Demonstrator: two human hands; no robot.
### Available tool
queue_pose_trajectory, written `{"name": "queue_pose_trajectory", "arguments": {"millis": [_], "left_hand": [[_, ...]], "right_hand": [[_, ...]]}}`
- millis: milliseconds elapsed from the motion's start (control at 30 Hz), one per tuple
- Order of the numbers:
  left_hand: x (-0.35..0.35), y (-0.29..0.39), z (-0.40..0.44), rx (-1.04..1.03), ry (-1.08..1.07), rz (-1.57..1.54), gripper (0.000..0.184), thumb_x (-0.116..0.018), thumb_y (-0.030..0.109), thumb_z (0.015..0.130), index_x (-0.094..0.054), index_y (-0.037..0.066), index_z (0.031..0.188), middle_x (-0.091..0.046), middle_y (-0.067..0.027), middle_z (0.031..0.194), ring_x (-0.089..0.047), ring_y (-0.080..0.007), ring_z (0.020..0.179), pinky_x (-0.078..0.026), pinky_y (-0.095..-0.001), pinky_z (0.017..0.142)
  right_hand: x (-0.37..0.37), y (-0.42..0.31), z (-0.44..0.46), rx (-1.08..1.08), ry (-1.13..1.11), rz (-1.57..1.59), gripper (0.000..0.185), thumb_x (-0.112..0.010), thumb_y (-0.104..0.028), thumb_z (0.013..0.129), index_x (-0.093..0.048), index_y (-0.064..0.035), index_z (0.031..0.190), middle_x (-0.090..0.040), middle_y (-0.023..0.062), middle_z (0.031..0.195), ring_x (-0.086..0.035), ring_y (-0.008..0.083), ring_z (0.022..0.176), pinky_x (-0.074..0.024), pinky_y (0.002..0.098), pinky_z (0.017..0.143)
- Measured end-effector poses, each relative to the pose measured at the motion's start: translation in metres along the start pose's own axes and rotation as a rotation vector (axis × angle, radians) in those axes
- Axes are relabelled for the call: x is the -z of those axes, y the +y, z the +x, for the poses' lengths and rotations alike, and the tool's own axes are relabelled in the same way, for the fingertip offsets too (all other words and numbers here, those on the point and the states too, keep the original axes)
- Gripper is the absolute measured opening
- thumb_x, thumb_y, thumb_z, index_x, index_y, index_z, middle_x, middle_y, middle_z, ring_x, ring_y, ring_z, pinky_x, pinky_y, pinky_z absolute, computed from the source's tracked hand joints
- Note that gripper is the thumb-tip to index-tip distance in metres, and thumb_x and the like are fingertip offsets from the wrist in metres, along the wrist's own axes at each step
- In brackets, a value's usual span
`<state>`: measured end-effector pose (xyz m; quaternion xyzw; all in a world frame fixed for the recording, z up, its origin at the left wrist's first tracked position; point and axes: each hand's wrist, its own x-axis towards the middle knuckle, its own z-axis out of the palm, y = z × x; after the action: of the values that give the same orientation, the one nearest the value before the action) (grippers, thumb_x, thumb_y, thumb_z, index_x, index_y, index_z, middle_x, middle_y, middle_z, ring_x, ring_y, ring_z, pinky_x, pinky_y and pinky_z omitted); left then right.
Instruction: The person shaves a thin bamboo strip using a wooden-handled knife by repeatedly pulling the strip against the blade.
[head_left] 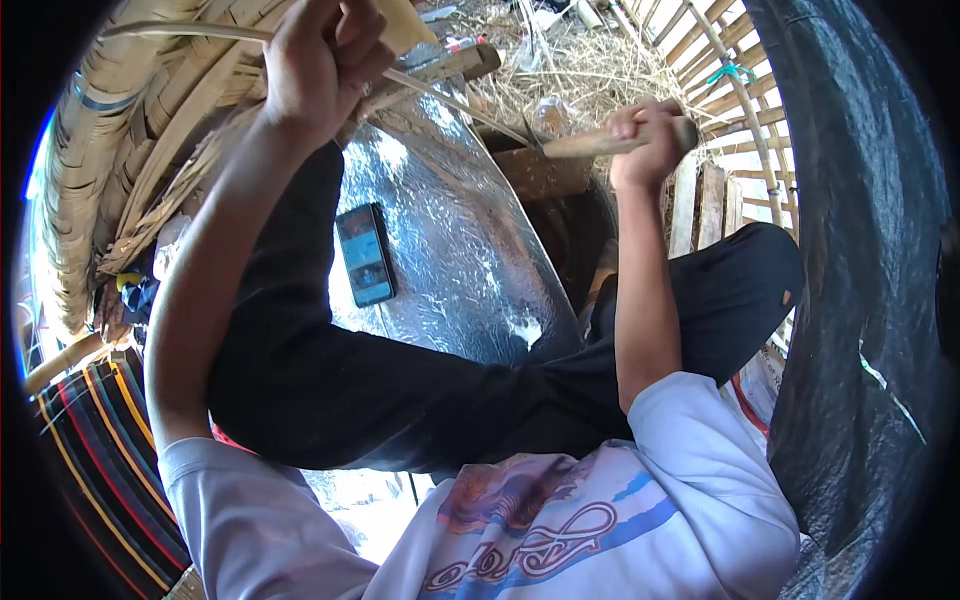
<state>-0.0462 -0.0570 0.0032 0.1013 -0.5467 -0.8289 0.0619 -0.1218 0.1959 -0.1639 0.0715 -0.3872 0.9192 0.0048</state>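
Note:
My left hand [318,70], at the upper left, is closed around a long, thin bamboo strip [190,30]. The strip bends out to the left and runs down to the right toward the other hand. In my right hand [648,148] is a knife with a thick wooden handle [585,145], gripped with curled fingers. The strip's far part meets the front end of this handle, where a small dark bit of blade shows. Most of the blade cannot be made out. Below the left hand lies a thicker wooden or bamboo piece [435,78].
A phone [366,255] with a lit screen lies on the shiny sheet [460,230] between my crossed legs. Woven bamboo [100,180] stands at left, above a striped cloth [105,470]. Straw-like shavings [590,65] cover the ground ahead. A dark plastic sheet [850,250] hangs at right.

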Motion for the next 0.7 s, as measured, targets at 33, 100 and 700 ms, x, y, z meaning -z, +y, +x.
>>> {"name": "queue_pose_trajectory", "arguments": {"millis": [33,100,700], "left_hand": [[0.001,-0.001,-0.002,0.003,0.004,-0.006,0.041,-0.039,0.027,0.094,-0.032,0.012,0.056,-0.017,0.0042,0.044,-0.011,-0.0084,0.037,-0.016,-0.0265,0.04],[-0.003,0.002,-0.002,0.0,0.013,0.066,0.041,-0.039,0.027,0.094,-0.032,0.013,0.056,-0.017,0.0044,0.044,-0.011,-0.0084,0.037,-0.016,-0.0267,0.04],[-0.004,0.001,-0.005,0.012,-0.004,0.095,0.04,-0.039,0.029,0.093,-0.033,0.011,0.058,-0.016,0.0038,0.044,-0.011,-0.0091,0.038,-0.017,-0.026,0.041]], "right_hand": [[-0.003,-0.006,0.003,0.013,0.007,0.095,0.018,-0.054,-0.005,0.08,-0.046,-0.0062,0.065,-0.05,0.0065,0.052,-0.048,0.0111,0.043,-0.0419,0.0243,0.046],[0.013,0.025,-0.008,0.072,-0.035,-0.231,0.023,-0.058,-0.005,0.077,-0.045,-0.009,0.058,-0.049,0.0032,0.048,-0.047,0.0098,0.041,-0.0389,0.0232,0.041],[-0.008,-0.001,-0.005,-0.022,-0.012,-0.092,0.018,-0.06,-0.008,0.078,-0.046,-0.0073,0.068,-0.047,0.0043,0.053,-0.043,0.0128,0.044,-0.0381,0.026,0.044]]}}
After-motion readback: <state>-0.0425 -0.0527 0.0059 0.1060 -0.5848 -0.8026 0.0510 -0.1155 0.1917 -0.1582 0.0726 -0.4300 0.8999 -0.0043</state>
